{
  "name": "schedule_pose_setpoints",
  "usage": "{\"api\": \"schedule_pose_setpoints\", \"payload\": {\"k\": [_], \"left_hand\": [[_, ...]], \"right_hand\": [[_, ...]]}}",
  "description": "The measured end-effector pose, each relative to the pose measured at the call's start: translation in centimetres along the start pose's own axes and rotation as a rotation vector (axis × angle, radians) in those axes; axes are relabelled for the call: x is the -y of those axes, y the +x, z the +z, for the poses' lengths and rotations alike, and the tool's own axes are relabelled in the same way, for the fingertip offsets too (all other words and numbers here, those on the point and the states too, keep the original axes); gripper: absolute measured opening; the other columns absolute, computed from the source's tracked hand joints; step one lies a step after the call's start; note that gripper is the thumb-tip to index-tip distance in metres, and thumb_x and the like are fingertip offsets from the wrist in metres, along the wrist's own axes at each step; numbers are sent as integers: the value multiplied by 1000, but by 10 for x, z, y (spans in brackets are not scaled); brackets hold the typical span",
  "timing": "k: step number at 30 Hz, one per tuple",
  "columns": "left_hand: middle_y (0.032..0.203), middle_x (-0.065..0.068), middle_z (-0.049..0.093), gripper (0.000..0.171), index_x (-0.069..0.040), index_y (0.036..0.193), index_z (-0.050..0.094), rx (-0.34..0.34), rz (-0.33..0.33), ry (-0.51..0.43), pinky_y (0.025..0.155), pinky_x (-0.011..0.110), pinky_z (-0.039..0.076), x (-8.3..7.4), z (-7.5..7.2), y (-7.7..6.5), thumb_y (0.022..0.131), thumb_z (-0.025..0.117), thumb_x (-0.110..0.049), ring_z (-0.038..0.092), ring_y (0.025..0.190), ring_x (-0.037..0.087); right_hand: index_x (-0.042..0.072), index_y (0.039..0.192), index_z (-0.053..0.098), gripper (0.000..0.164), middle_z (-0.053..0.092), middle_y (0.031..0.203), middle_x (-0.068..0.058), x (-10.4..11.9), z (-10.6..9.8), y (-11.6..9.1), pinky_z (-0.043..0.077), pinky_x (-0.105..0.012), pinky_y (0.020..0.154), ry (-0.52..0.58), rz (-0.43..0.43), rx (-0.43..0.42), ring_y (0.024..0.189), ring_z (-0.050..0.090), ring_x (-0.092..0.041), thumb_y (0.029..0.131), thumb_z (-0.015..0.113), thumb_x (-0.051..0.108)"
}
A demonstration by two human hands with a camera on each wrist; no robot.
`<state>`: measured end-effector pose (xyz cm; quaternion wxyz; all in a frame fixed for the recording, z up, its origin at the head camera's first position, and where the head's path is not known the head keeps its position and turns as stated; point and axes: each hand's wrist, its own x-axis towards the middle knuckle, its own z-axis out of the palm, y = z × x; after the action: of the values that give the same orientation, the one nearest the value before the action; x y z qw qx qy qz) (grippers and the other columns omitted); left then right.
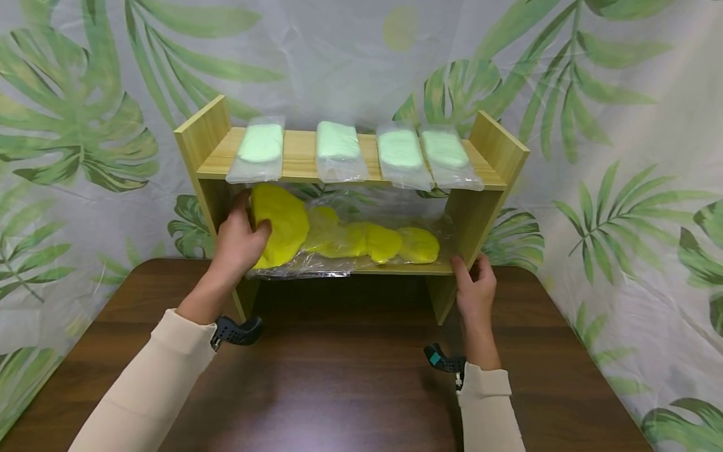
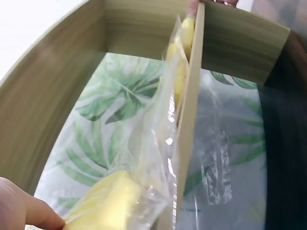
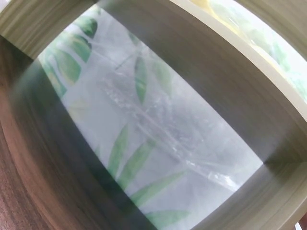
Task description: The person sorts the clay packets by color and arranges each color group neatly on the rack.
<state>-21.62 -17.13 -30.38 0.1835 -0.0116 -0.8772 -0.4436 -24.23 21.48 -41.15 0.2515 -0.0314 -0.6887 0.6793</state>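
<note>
In the head view my left hand [image 1: 240, 242] holds a large flat yellow clay-like piece in a clear bag [image 1: 280, 220], at the left end of the lower shelf. The thumb lies over its front; the other fingers are partly hidden behind. The left wrist view shows that thumb [image 2: 36, 213] against the yellow bagged piece [image 2: 108, 203]. Smaller yellow bagged pieces [image 1: 381, 243] lie in an overlapping row to its right. My right hand [image 1: 476, 289] grips the wooden shelf unit [image 1: 480, 207] at its lower right, with the thumb at the lower shelf's front edge.
Several pale green packs in clear bags, among them one at the left [image 1: 261, 143], lie across the upper shelf, their ends overhanging its front edge. The unit stands at the back of a dark brown table [image 1: 350, 370], before a leaf-patterned cloth [image 1: 350, 63].
</note>
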Motion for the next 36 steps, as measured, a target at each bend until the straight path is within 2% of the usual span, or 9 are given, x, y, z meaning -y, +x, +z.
{"api": "schedule_pose_setpoints", "payload": {"k": [4, 9, 13, 18, 21, 30, 36], "left_hand": [[128, 29, 51, 74, -4, 153, 16, -9, -21, 40, 77, 48, 44, 5, 2, 4, 91, 54, -17, 56, 94, 39], [133, 30, 48, 86, -4, 153, 11, 4, -29, 57, 88, 54, 43, 11, 5, 5, 86, 63, -18, 53, 109, 44], [145, 30, 36, 92, -3, 153, 9, 6, 28, 95, 98, 56, 38, 15, 8, 5, 83, 67, -17, 44, 123, 48], [152, 28, 24, 93, -4, 154, 6, 12, 68, 145, 102, 57, 33, 18, 7, 4, 84, 67, -17, 37, 128, 50], [152, 26, 25, 91, -4, 154, 9, 1, 91, 158, 102, 57, 33, 19, 6, 2, 85, 66, -18, 37, 129, 48], [149, 25, 32, 78, -2, 150, 26, -40, 239, 183, 100, 59, 34, 16, 7, -15, 86, 67, -18, 35, 133, 43], [144, 25, 38, 74, 1, 148, 29, -65, 319, 194, 99, 57, 36, 14, 6, -29, 87, 67, -18, 40, 129, 41]], "right_hand": [[12, 118, 60, 32, 59, 97, -1, 0, 1, 0, 44, -33, 77, 0, -8, 3, 87, 56, -16, 92, 65, 30], [11, 118, 61, 31, 59, 97, 1, 2, 2, 0, 45, -28, 76, 5, -8, 7, 87, 56, -14, 92, 65, 26], [7, 120, 60, 31, 59, 96, 1, 12, 4, -4, 45, -31, 77, 14, -2, 16, 86, 56, -13, 92, 65, 21], [0, 121, 58, 33, 58, 95, 1, 29, 7, -11, 45, -30, 76, -4, -4, 28, 84, 55, -12, 93, 63, 17], [0, 120, 58, 33, 58, 93, 1, 29, 7, -12, 45, -27, 74, -10, -6, 29, 83, 55, -12, 93, 63, 17], [8, 120, 61, 36, 59, 95, 2, 7, 3, -2, 45, -25, 73, -55, -17, 13, 85, 56, -13, 91, 66, 30], [8, 123, 61, 43, 61, 101, 4, 15, -6, -3, 45, -19, 75, -123, -15, 5, 91, 58, -11, 90, 67, 35]]}}
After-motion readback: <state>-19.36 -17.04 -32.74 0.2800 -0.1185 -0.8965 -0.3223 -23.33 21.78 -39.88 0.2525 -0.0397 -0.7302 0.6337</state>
